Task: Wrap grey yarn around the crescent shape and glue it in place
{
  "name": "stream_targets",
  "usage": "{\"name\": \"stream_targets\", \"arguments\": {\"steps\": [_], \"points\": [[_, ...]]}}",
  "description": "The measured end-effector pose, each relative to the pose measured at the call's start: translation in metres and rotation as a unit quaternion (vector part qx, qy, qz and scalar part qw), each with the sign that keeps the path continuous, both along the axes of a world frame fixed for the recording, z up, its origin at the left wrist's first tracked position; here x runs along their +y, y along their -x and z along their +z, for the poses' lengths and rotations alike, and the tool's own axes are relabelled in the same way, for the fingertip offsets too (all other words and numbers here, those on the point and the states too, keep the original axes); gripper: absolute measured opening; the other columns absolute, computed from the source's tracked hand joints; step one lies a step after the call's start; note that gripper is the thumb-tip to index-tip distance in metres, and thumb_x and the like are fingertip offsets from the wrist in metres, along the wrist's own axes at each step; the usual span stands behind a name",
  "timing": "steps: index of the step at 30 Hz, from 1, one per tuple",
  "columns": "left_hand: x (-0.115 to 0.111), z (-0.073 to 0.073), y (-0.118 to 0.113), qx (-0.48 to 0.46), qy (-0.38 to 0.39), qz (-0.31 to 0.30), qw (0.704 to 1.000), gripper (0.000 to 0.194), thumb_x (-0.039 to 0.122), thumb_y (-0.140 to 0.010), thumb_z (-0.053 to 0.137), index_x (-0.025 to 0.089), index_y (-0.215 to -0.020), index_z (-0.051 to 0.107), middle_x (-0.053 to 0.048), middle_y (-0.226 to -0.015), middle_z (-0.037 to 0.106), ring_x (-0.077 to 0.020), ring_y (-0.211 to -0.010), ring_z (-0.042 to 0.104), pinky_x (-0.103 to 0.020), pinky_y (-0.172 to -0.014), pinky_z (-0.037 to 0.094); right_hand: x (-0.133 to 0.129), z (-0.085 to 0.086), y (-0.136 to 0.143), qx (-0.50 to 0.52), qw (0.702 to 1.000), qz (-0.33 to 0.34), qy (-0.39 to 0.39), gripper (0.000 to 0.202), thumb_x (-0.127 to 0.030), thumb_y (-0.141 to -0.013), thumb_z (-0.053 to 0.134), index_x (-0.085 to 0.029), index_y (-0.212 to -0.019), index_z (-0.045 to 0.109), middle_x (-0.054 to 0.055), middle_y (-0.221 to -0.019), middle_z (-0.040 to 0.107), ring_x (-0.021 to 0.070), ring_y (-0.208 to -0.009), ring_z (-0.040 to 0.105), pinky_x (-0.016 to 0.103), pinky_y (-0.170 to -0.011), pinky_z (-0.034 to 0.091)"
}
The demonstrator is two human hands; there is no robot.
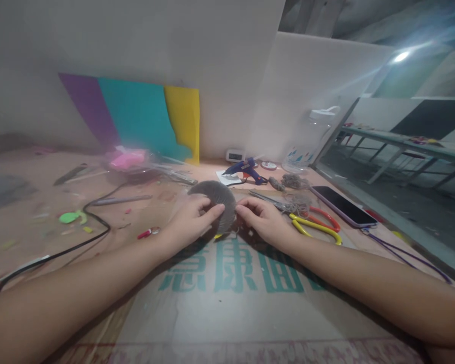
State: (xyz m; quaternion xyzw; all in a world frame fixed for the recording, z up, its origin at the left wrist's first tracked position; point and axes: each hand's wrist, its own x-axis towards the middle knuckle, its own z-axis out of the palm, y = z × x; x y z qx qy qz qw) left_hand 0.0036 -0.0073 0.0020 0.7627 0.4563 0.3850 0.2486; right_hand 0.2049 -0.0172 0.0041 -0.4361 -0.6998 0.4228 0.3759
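Note:
My left hand (195, 220) grips a round grey disc (224, 199) that looks wound with yarn or cord, thumb on its face and the other fingers partly hidden behind it. A small yellow bit shows at the disc's lower edge. At the disc's right edge, my right hand (260, 218) has thumb and forefinger pinched together; what lies between them is too small to make out. Just right of that hand are pliers or scissors with yellow handles (318, 230), a second pair with orange handles (328, 217), and a loose tangle of grey yarn (298, 205).
Behind the disc lies a blue glue gun (246, 171) beside a small digital clock (235, 155). A phone (343, 206) and a clear bottle (307, 141) are at the right. A black cable (94, 235), a green piece (69, 217) and scraps lie left. Coloured card (140, 119) leans on the wall.

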Motion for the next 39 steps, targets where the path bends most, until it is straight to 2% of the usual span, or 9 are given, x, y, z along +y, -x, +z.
{"name": "stream_targets", "arguments": {"steps": [5, 8, 12, 17, 22, 26, 30, 35, 39], "points": [[0.006, -0.004, 0.001, -0.036, 0.039, 0.035, 0.998, 0.043, 0.052, -0.087, 0.05, 0.019, -0.059, 0.045, 0.002, -0.058, 0.046, -0.0141, -0.058, 0.045, -0.026, -0.054, 0.033, 0.002, -0.001, -0.002, -0.011, 0.999, -0.002, -0.053, 0.027, -0.043, -0.091, 0.056, -0.018, -0.092, 0.065, 0.0, -0.075, 0.065, 0.0093, -0.054, 0.053, 0.021, -0.049, 0.042], [0.006, -0.006, 0.002, -0.069, 0.067, 0.026, 0.995, 0.041, 0.053, -0.088, 0.049, 0.019, -0.064, 0.048, 0.003, -0.058, 0.046, -0.0133, -0.056, 0.045, -0.025, -0.05, 0.033, 0.004, 0.0, -0.001, -0.041, 0.997, 0.005, -0.06, 0.024, -0.038, -0.089, 0.059, -0.017, -0.096, 0.069, 0.004, -0.083, 0.071, 0.0131, -0.066, 0.06, 0.024, -0.056, 0.046], [0.005, -0.005, 0.001, -0.094, 0.089, 0.007, 0.992, 0.039, 0.051, -0.088, 0.051, 0.019, -0.065, 0.048, 0.004, -0.053, 0.045, -0.0116, -0.051, 0.042, -0.023, -0.045, 0.031, 0.004, 0.0, 0.001, -0.055, 0.996, 0.005, -0.064, 0.019, -0.032, -0.086, 0.062, -0.017, -0.092, 0.071, 0.005, -0.086, 0.073, 0.0163, -0.076, 0.064, 0.027, -0.066, 0.049], [0.005, -0.004, 0.003, -0.087, 0.113, -0.001, 0.99, 0.042, 0.056, -0.084, 0.058, 0.017, -0.068, 0.055, 0.002, -0.059, 0.055, -0.011, -0.05, 0.047, -0.022, -0.045, 0.034, 0.003, 0.0, 0.001, -0.038, 0.999, 0.003, -0.02, 0.021, -0.035, -0.088, 0.059, -0.017, -0.08, 0.065, -0.001, -0.065, 0.063, 0.0102, -0.052, 0.052, 0.022, -0.05, 0.041], [0.006, -0.004, 0.004, -0.075, 0.121, 0.035, 0.989, 0.044, 0.058, -0.08, 0.063, 0.015, -0.072, 0.063, -0.004, -0.067, 0.066, -0.0157, -0.058, 0.058, -0.024, -0.049, 0.041, 0.008, -0.002, -0.003, 0.03, 0.999, 0.008, 0.022, 0.031, -0.045, -0.091, 0.055, -0.017, -0.081, 0.063, -0.002, -0.066, 0.061, 0.0073, -0.049, 0.045, 0.02, -0.045, 0.036], [0.004, -0.002, 0.003, -0.114, 0.128, 0.066, 0.983, 0.044, 0.058, -0.084, 0.058, 0.016, -0.07, 0.058, -0.002, -0.064, 0.065, -0.0131, -0.049, 0.054, -0.024, -0.044, 0.038, 0.013, -0.006, -0.004, 0.022, 1.0, -0.001, -0.002, 0.037, -0.045, -0.094, 0.05, -0.014, -0.093, 0.07, 0.002, -0.071, 0.063, 0.0087, -0.057, 0.048, 0.02, -0.05, 0.037], [0.002, 0.0, 0.002, -0.121, 0.132, 0.103, 0.978, 0.046, 0.061, -0.081, 0.059, 0.017, -0.071, 0.057, 0.0, -0.06, 0.061, -0.0131, -0.047, 0.054, -0.024, -0.042, 0.035, 0.01, -0.005, -0.003, -0.017, 1.0, -0.003, -0.015, 0.033, -0.043, -0.092, 0.055, -0.014, -0.096, 0.071, 0.002, -0.072, 0.066, 0.01, -0.058, 0.052, 0.021, -0.053, 0.04], [0.002, -0.001, 0.002, -0.119, 0.149, 0.078, 0.979, 0.045, 0.06, -0.081, 0.06, 0.016, -0.075, 0.059, -0.002, -0.067, 0.066, -0.0133, -0.048, 0.055, -0.023, -0.042, 0.037, 0.004, 0.001, 0.0, -0.077, 0.99, -0.002, -0.121, 0.022, -0.032, -0.089, 0.057, -0.015, -0.087, 0.071, 0.005, -0.086, 0.072, 0.0156, -0.078, 0.063, 0.025, -0.07, 0.048], [0.002, -0.002, 0.002, -0.101, 0.156, 0.061, 0.981, 0.043, 0.059, -0.081, 0.06, 0.016, -0.075, 0.061, -0.003, -0.067, 0.067, -0.0136, -0.048, 0.054, -0.023, -0.04, 0.034, 0.006, 0.002, 0.0, -0.085, 0.987, 0.005, -0.138, 0.021, -0.029, -0.09, 0.055, -0.015, -0.086, 0.07, 0.005, -0.086, 0.072, 0.0167, -0.08, 0.065, 0.027, -0.073, 0.049]]}}
